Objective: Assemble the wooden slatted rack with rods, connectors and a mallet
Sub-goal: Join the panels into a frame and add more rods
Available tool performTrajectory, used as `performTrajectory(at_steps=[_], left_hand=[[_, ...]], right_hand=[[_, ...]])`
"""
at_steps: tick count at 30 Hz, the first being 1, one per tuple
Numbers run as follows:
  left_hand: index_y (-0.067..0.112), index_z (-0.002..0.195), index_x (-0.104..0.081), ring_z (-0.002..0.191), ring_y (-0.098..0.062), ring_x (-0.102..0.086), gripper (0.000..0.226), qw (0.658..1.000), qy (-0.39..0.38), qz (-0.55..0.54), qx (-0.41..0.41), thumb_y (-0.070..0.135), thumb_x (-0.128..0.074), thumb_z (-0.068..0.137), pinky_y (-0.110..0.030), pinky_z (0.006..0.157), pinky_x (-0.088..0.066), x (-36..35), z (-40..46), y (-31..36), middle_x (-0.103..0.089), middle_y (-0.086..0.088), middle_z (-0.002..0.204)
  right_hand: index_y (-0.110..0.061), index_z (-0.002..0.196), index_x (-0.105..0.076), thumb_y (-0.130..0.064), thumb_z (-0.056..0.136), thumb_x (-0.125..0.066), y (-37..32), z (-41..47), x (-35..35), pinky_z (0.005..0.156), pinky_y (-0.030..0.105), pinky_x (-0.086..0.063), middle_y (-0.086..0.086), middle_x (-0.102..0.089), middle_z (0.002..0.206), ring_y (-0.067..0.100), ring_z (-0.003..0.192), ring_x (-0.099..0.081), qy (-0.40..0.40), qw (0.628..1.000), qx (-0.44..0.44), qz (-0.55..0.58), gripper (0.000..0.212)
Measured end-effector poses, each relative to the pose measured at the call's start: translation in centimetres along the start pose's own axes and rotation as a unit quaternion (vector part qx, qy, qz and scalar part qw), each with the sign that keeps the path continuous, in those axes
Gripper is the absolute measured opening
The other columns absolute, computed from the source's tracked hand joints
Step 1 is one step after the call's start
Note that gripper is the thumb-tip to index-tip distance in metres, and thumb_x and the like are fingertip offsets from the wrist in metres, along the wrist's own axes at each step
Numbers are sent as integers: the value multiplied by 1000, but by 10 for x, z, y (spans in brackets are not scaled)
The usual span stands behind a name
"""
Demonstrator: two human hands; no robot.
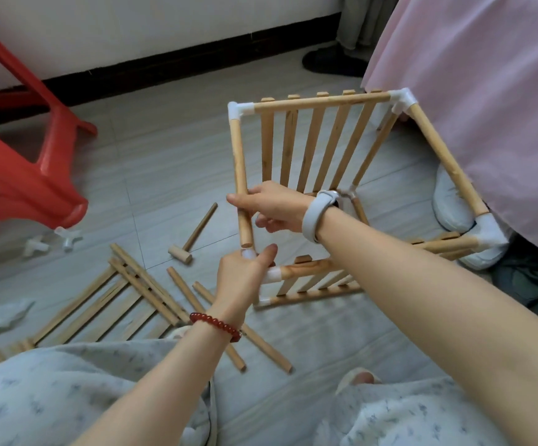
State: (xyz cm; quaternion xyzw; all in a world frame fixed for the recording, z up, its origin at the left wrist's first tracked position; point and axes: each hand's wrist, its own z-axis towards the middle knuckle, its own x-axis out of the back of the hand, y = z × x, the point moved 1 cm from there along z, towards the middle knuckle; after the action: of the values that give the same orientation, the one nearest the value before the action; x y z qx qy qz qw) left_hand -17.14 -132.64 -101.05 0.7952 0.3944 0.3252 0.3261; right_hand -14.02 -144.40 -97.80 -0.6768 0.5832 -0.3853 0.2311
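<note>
My knees in pale floral fabric fill the bottom of the view, with my two forearms reaching out over the floor [171,130]. My left hand [241,278], a red bead bracelet [216,325] on its wrist, has its fingers curled round a white corner connector [272,273] at the near corner of the rack [325,175]; the thumb points up just beneath the free end of a rod. My right hand [277,207], with a pale watch band [320,214] on the wrist, grips that upright rod [241,175] near its lower end, which hangs just above the connector, not yet seated. The rack is a half-built frame of light round rods and flat slats, joined by white plastic corners, standing on the floor at 1 o'clock from my hands. Loose rods [203,313] and a flat slatted panel [106,304] lie at 8 o'clock. A small wooden mallet [193,236] rests on the floor at 10 o'clock, and spare white connectors [52,241] sit farther left, beside a red plastic stool [26,169]. Pink cloth [486,107] hangs at 2 o'clock, a white shoe [451,204] under it.
</note>
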Motion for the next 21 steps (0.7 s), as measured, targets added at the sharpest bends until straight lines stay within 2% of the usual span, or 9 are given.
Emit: performTrajectory(at_steps=[3,6,9,14,21], left_hand=[[13,55,-49,61,-17,-51,40,1000,8,-1,4,34,-65,85,-27,56,-36,2,4,-1,-50,1,57],[13,53,-52,58,-17,-53,39,999,36,-11,22,35,-64,83,-27,53,-34,1,6,-5,-53,2,54],[12,56,-49,64,-28,-61,37,997,70,-23,3,34,-64,82,-30,57,-39,-1,5,-8,-56,-4,57],[12,59,-46,53,-17,-44,32,993,108,11,-54,23,-62,84,-29,52,-35,-1,9,-9,-43,1,52],[13,59,-44,53,-17,-42,32,994,94,-3,-49,20,-60,85,-27,51,-34,-5,9,-12,-42,1,54]], right_hand=[[-14,85,-52,-27,94,-57,0,10,-8,51,19,-39,0,-48,71,10,56,-43,-16,997,-31,63,17],[-15,84,-49,-24,95,-55,5,13,-12,47,18,-37,1,-47,71,9,54,-42,-41,994,-38,90,16],[-14,89,-50,-26,95,-55,8,12,-10,50,18,-39,0,-48,72,9,54,-43,-44,994,-43,88,14],[-13,85,-53,-23,92,-60,8,16,-9,55,20,-39,2,-54,71,10,56,-46,-36,995,-56,79,14],[-9,85,-58,-19,89,-65,6,16,-8,58,19,-40,3,-55,68,10,55,-49,-13,997,-54,61,12]])
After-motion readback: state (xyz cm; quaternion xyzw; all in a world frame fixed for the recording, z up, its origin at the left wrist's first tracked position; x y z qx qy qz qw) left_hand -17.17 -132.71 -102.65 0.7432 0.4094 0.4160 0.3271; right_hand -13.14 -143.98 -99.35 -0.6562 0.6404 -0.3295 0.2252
